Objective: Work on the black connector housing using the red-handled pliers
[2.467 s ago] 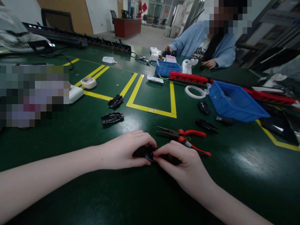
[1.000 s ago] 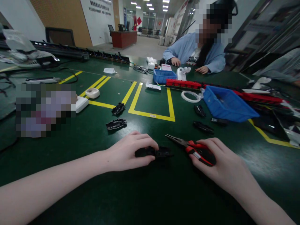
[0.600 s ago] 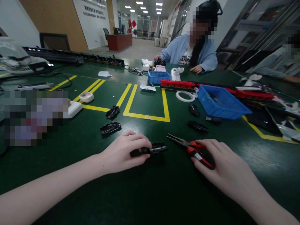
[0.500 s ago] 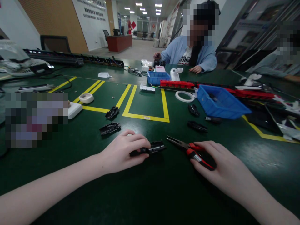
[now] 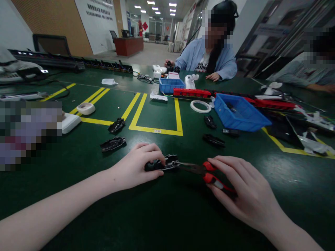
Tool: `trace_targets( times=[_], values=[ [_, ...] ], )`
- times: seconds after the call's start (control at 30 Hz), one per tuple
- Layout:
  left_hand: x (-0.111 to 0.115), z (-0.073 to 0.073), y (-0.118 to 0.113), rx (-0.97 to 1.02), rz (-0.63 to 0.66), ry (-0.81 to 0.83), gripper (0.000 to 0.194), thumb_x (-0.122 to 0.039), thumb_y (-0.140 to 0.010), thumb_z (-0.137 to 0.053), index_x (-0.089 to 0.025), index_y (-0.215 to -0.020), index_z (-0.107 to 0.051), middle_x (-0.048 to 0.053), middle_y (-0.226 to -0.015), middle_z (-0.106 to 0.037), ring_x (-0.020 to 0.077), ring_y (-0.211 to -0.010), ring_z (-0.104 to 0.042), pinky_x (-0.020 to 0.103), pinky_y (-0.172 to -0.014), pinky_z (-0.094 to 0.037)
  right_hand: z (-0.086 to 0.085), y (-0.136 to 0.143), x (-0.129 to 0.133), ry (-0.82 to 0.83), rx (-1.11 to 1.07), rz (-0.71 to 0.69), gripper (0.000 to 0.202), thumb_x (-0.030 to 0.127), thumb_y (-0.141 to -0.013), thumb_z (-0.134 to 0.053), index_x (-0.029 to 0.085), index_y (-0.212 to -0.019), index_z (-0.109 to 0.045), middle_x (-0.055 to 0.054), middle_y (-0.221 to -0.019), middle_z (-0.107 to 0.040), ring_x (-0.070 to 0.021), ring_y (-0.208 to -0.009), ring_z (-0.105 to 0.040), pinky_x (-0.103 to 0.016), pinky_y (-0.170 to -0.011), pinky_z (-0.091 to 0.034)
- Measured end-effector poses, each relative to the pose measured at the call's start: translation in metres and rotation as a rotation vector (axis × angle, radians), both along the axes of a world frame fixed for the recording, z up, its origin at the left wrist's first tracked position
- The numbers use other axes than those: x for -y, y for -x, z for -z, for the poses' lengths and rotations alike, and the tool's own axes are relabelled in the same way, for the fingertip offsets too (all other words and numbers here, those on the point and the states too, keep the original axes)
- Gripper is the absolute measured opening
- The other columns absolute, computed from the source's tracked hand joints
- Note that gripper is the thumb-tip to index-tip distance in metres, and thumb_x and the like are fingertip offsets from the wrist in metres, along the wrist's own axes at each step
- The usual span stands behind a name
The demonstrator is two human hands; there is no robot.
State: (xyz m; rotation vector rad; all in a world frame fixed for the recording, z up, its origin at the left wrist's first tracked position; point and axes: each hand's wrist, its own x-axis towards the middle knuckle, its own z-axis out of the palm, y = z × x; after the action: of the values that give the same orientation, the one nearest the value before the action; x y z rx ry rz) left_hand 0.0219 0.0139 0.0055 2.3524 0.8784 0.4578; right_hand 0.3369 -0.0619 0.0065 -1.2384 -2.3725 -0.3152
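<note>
A black plastic part (image 5: 170,163) lies at the middle of the green table, and my left hand (image 5: 142,164) grips its left end between thumb and fingers. Red-handled long-nose pliers (image 5: 209,170) are in my right hand (image 5: 243,188), their tips at the right end of that part. Whether the tips pinch anything is too small to tell. Two black shells, one upper (image 5: 116,125) and one lower (image 5: 113,144), rest to the left. On the right are more black pieces (image 5: 214,140), (image 5: 210,122) near a dark cylinder (image 5: 230,132).
A blue bin (image 5: 242,113) stands at the right, beside a white ring (image 5: 200,106) and red strips (image 5: 192,92). Behind is a smaller blue bin (image 5: 171,86). Tape roll (image 5: 86,108) and white box (image 5: 70,123) lie left. A person (image 5: 209,59) sits across the table.
The pliers in my right hand have moved left and their tips now meet the black part. The jaws look closer together. The whole view has shifted slightly.
</note>
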Motion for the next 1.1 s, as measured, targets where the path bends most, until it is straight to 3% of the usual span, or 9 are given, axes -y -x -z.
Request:
trace_targets(
  times=[0.43, 0.67, 1.1],
  values=[
    [-0.003, 0.003, 0.004, -0.008, 0.116, 0.023, 0.019, -0.033, -0.087, -0.076, -0.024, -0.102, -0.069, 0.001, -0.104, -0.06, 0.0227, -0.105, -0.057, 0.041, -0.1, -0.036, 0.015, 0.009, 0.002, 0.039, -0.038, -0.101, 0.059, 0.039, -0.089, -0.068, 0.019, -0.142, -0.051, -0.014, -0.115, -0.069, -0.0272, -0.1, -0.067, -0.04, -0.075, -0.058],
    [-0.004, 0.003, 0.003, -0.015, 0.16, 0.024, 0.019, -0.034, -0.089, -0.076, -0.022, -0.101, -0.067, -0.002, -0.094, -0.061, 0.019, -0.093, -0.059, 0.036, -0.093, -0.035, 0.015, 0.012, 0.003, 0.04, -0.056, -0.101, 0.052, 0.038, -0.09, -0.068, 0.021, -0.138, -0.056, -0.013, -0.115, -0.07, -0.0271, -0.099, -0.068, -0.04, -0.076, -0.058],
    [-0.004, 0.005, 0.002, -0.013, 0.159, 0.01, 0.021, -0.035, -0.088, -0.077, -0.022, -0.102, -0.067, -0.002, -0.093, -0.061, 0.0182, -0.092, -0.058, 0.034, -0.09, -0.034, 0.019, 0.017, 0.001, 0.025, -0.017, -0.108, 0.04, 0.041, -0.095, -0.061, 0.014, -0.124, -0.06, -0.014, -0.108, -0.068, -0.0238, -0.09, -0.067, -0.037, -0.071, -0.057]
  ],
)
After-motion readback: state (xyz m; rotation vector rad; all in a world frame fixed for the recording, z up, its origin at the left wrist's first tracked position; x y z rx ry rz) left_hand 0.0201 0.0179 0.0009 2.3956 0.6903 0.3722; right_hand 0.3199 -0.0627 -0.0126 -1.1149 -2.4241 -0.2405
